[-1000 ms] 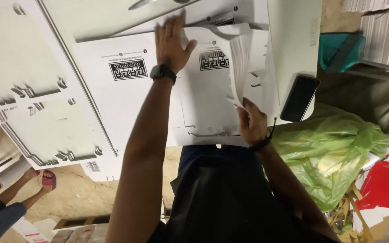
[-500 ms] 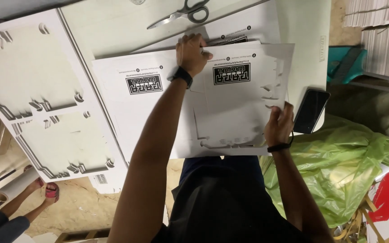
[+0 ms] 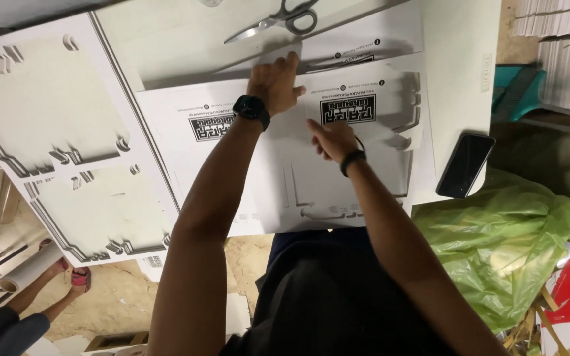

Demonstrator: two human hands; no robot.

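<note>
While flat on the white box blank (image 3: pixel 357 178), both hands (left (image 3: pixel 273 82), right (image 3: pixel 330 138)), grip open.

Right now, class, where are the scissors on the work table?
In the head view the scissors lie at the far edge of the white table, just beyond the left hand pressing on the printed white sheets.

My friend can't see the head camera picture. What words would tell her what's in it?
A person's left hand and right hand press flat on a white die-cut cardboard sheet on a white table. Scissors lie above the hands, a dark phone sits at the right, and a green plastic bag is beside the table.
</note>
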